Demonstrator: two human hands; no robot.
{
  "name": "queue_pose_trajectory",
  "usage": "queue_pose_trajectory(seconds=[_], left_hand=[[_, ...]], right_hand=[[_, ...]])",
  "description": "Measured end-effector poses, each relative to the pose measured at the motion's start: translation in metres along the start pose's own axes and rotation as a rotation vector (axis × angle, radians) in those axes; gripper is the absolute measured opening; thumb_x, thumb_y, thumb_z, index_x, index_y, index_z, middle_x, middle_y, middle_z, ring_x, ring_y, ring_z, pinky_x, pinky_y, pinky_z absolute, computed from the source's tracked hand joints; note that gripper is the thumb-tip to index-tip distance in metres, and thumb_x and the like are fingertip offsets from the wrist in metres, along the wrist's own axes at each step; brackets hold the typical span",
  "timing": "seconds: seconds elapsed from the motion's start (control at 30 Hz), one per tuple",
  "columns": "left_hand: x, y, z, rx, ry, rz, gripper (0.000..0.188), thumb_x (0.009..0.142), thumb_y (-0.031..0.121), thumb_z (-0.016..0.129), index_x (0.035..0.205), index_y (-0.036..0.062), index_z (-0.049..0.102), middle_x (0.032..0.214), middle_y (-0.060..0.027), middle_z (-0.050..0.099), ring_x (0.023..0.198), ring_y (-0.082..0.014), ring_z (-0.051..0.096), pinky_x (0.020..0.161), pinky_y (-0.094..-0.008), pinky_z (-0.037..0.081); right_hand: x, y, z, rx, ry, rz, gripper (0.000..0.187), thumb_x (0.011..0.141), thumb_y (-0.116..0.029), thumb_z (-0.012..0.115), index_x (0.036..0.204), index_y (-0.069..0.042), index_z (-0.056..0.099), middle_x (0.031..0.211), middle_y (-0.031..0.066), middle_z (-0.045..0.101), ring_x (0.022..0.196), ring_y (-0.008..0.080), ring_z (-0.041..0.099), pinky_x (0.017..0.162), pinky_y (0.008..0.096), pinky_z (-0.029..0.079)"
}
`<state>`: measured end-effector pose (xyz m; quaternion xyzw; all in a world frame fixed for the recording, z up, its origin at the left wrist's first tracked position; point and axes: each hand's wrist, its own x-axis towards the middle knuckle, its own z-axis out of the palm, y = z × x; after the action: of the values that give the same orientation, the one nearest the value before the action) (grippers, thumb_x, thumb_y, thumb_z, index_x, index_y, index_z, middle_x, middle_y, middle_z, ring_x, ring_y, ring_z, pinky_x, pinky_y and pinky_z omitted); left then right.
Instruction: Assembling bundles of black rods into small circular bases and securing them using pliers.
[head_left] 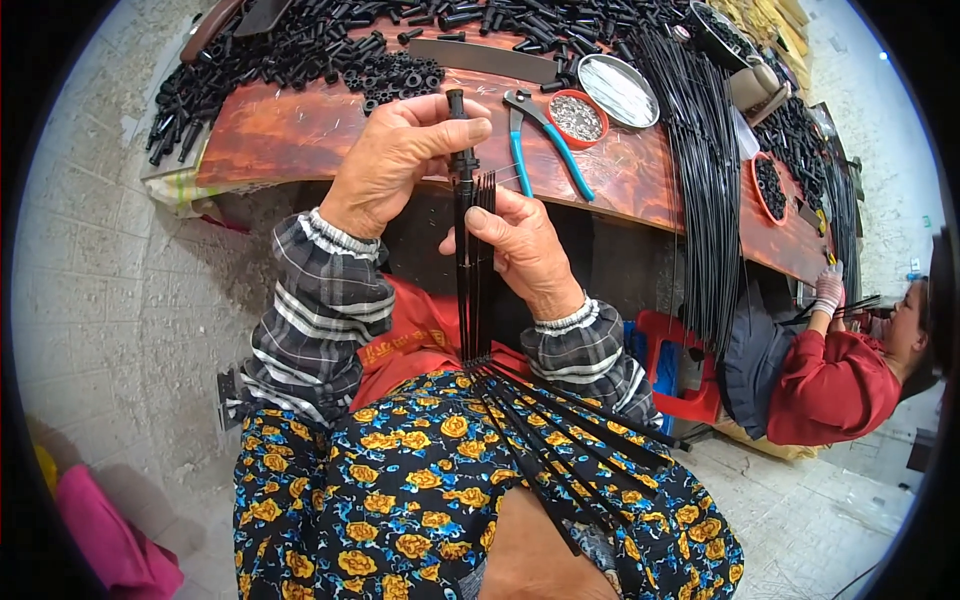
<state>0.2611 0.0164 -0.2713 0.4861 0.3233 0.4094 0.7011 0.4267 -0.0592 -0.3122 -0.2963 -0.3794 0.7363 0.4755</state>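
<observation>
Your left hand [395,150] had its fingers clamped on the black tube [463,162] near the worktop [280,140]. Your right hand [525,248] pinched the thin ribs [468,300], nearer your body, almost parallel to it.

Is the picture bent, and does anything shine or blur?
Head view: the table bows along its front edge, likely from the fisheye lens; dark corners frame the picture; hanging black rods show pale glints; the left hand and right hand look sharp.
</observation>
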Motion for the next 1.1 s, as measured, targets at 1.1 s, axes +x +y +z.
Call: queue_pose_trajectory(seconds=[1.1], left_hand=[[0.002, 0.006, 0.002, -0.17, -0.127, -0.034, 0.03, 0.091, 0.013, 0.056, 0.117, -0.0013, 0.059, 0.095, -0.0067, 0.067, 0.081, -0.0157, 0.067, 0.078, -0.0296, 0.054]], right_hand=[[0.003, 0.006, -0.013, 0.031, 0.029, 0.003, 0.027, 0.091, -0.017, 0.063, 0.111, 0.0, 0.056, 0.086, 0.012, 0.068, 0.073, 0.0166, 0.069, 0.055, 0.0169, 0.049]])
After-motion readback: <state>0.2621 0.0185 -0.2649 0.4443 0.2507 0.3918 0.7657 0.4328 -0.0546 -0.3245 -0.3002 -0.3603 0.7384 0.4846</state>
